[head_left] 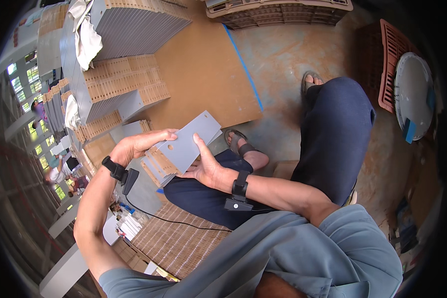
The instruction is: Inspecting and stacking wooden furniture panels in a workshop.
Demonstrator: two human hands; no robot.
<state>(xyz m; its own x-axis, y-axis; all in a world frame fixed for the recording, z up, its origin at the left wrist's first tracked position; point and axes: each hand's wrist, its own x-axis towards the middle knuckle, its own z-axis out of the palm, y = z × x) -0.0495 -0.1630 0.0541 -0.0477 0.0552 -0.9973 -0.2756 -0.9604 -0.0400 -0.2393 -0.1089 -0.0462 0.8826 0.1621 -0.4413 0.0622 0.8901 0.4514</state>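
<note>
Between my hands is a small, slightly fanned stack of grey panels (187, 141) with tan edges and round holes in the top face. My right hand (207, 168) grips it from the near side, thumb flat on the top panel and fingers reaching underneath. At the far left side of the stack, my left hand (146, 142) is closed on its edge; some of its fingers are hidden behind the panels. The stack is tilted above my bent left leg (203, 198). Each wrist wears a black strap with a small device.
Tall piles of similar grey panels (134, 30) stand at the far left, a white cloth (86, 37) draped over them. Beside them lies a brown sheet (203, 69) edged with blue tape. Brown crates (278, 15) and a round white lid (413, 94) stand beyond. A cable (169, 220) crosses below.
</note>
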